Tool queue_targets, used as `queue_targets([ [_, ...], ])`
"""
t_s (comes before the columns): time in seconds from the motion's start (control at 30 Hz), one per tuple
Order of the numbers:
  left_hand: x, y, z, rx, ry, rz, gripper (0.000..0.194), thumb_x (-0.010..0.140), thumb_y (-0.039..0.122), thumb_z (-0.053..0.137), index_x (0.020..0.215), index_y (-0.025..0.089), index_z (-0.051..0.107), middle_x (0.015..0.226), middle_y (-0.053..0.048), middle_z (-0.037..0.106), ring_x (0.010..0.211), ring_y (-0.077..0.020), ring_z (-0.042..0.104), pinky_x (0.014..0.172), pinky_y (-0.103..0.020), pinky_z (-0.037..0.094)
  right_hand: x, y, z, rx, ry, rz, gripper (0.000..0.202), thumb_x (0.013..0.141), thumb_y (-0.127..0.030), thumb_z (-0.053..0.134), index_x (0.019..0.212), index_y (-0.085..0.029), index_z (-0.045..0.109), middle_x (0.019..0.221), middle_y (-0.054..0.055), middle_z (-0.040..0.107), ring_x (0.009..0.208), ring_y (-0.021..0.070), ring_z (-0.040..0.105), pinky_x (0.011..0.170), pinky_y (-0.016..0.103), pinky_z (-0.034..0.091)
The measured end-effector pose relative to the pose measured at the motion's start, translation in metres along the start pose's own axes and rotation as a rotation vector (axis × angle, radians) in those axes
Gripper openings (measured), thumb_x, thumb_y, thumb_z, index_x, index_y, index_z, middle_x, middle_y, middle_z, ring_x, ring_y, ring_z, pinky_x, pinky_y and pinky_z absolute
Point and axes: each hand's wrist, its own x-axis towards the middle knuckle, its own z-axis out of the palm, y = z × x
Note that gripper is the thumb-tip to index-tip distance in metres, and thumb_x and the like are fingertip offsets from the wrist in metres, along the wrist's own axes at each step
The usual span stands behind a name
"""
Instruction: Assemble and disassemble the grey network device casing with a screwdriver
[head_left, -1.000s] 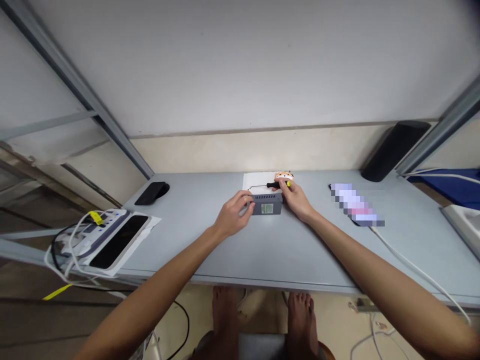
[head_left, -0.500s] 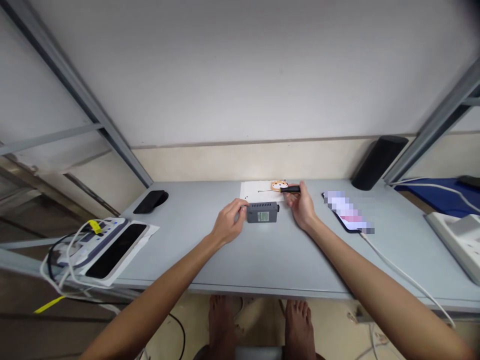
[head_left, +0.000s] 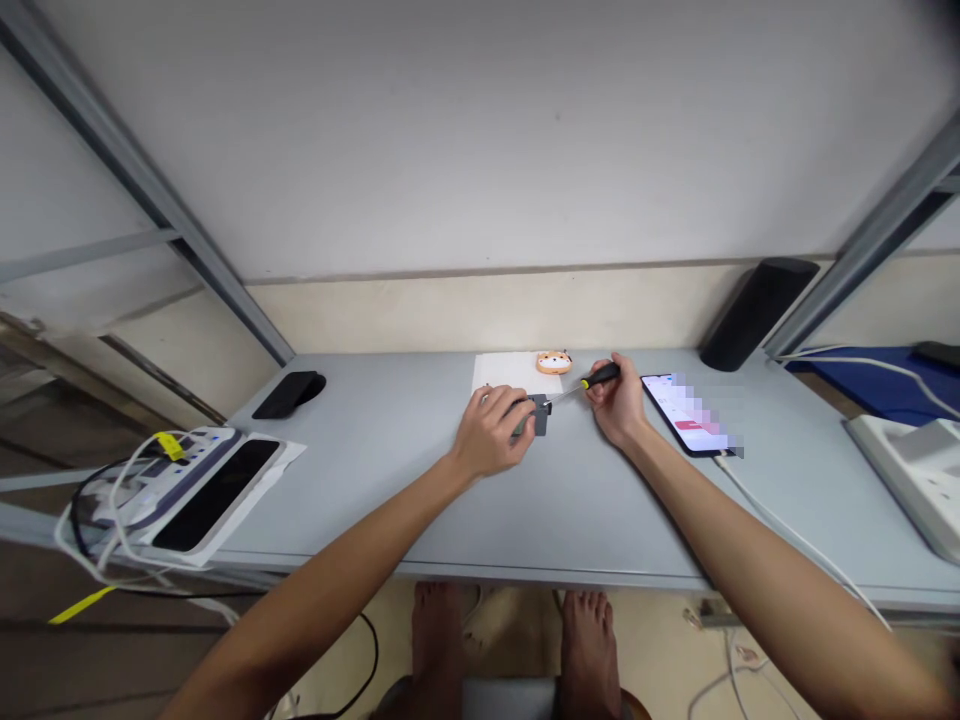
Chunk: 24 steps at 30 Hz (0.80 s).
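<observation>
A small dark grey box with a pale label [head_left: 541, 422] lies on the desk, mostly covered by my left hand [head_left: 495, 430], whose fingers wrap over its top. In my right hand [head_left: 619, 405] is a screwdriver [head_left: 602, 376] with a black and yellow handle. Its thin metal shaft points left and down, and the tip reaches the box's upper right corner. Behind the box lies a white sheet of paper [head_left: 510, 370], with an orange and white animal-face item [head_left: 554, 362] at its right end.
A lit phone [head_left: 686, 415] on a white cable lies right of my right hand. Farther right stand a black cylinder [head_left: 757, 315] and a white power strip [head_left: 915, 480]. On the left are a black folded item [head_left: 289, 394], a dark phone [head_left: 217, 495] and another power strip [head_left: 180, 480] with tangled cables.
My left hand has moved from the box's left edge to over its top. The screwdriver has swung from nearly level to slanting down, its tip now at the box's corner.
</observation>
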Motion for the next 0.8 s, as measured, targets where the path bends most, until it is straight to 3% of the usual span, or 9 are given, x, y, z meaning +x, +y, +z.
queue_targets([
  [0.3, -0.0093, -0.0033, 0.0051, 0.002, -0.020, -0.114, 0.018, 0.105, 0.022, 0.052, 0.105, 0.024, 0.070, 0.105, -0.008, 0.075, 0.103, -0.0258, 0.067, 0.094, -0.043, 0.047, 0.0015, 0.0019, -0.0007, -0.001, -0.036, -0.012, 0.040, 0.087, -0.055, 0.066, 0.064, -0.024, 0.057, 0.043, -0.005, 0.040, 0.038, 0.0099, 0.032, 0.043, 0.028, 0.026],
  [0.6, -0.0097, -0.0035, 0.0051, 0.048, -0.014, -0.079, 0.018, 0.107, 0.025, 0.051, 0.108, 0.024, 0.068, 0.106, -0.007, 0.074, 0.101, -0.0249, 0.066, 0.093, -0.042, 0.047, 0.0027, 0.0025, -0.0029, 0.010, -0.042, -0.021, 0.040, 0.089, -0.054, 0.065, 0.064, -0.023, 0.059, 0.045, -0.004, 0.039, 0.039, 0.0105, 0.034, 0.043, 0.029, 0.027],
  [0.8, -0.0091, -0.0036, 0.0056, 0.059, -0.006, -0.064, 0.018, 0.107, 0.024, 0.051, 0.113, 0.024, 0.068, 0.106, -0.007, 0.075, 0.103, -0.0251, 0.066, 0.093, -0.041, 0.046, 0.0032, 0.0015, -0.0049, 0.037, -0.069, -0.022, 0.037, 0.088, -0.050, 0.066, 0.065, -0.022, 0.059, 0.051, -0.002, 0.050, 0.040, 0.0089, 0.037, 0.043, 0.028, 0.030],
])
